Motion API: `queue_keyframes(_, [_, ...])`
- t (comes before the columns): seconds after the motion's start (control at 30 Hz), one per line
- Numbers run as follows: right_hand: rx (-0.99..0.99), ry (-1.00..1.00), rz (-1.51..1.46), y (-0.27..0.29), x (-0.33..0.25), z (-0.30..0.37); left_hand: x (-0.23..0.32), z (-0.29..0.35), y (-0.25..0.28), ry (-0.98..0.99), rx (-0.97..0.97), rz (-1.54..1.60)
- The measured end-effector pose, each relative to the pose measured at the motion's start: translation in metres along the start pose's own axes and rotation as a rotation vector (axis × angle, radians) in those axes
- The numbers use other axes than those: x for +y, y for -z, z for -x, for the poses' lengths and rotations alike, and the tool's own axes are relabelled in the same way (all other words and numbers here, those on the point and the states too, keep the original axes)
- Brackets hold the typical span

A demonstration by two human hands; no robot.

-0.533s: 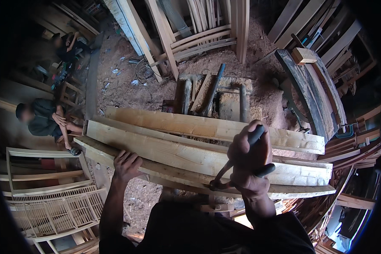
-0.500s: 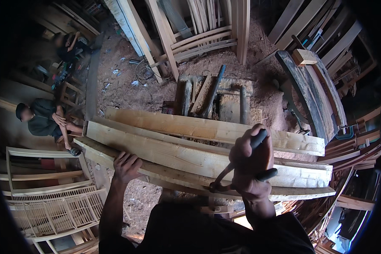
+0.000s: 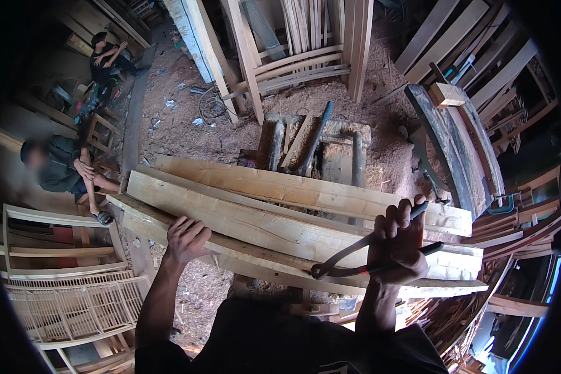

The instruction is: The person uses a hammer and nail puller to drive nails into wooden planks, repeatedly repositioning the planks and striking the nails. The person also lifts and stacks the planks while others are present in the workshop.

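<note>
In my right hand [image 3: 400,243] is a pair of dark metal pincers [image 3: 343,257], its two handles spread apart between my fingers and palm. The pincers' head rests at the upper edge of the nearest curved plank [image 3: 262,265]; whether its jaws bite on a nail there is too small to tell. Farther left, my left hand [image 3: 187,239] is closed over that same plank's edge. Behind it lie a second pale plank [image 3: 230,212] and a third, farther plank [image 3: 255,182], side by side and slightly bowed.
Beyond the planks stands a worn bench [image 3: 340,128] with dark metal bars. A clamped curved timber piece [image 3: 449,146] is at the right. Slatted wooden frames [image 3: 75,305] stand at the left, near a seated person [image 3: 62,162]; another person [image 3: 106,59] sits farther back. Sawdust covers the floor.
My right hand has swung to the right, tipping the pincers' handles over that way while their head stays at the plank. My left hand keeps its hold.
</note>
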State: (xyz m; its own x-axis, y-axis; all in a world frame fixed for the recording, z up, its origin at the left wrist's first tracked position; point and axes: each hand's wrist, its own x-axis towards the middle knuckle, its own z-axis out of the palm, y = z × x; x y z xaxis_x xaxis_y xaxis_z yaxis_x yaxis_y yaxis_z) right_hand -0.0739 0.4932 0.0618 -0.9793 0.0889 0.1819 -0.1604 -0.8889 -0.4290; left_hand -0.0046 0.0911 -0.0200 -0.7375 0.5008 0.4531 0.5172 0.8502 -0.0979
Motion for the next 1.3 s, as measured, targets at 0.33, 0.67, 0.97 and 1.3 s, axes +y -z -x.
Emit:
queue_keyframes(0.33, [0.192,0.321,0.032,0.031,-0.021,0.04,0.0,-0.01,-0.001,0.0,-0.016,0.052])
queue_keyframes(0.67, [-0.073,0.276,0.476,-0.056,-0.029,0.04,0.003,-0.011,0.0,0.009,0.009,0.096])
queue_keyframes(0.97, [0.038,0.419,0.824,-0.079,-0.008,0.059,0.002,-0.007,-0.002,0.027,0.039,0.103])
queue_keyframes(1.3, [0.079,0.59,1.114,-0.098,0.035,0.07,0.0,0.003,-0.011,0.043,0.013,0.088])
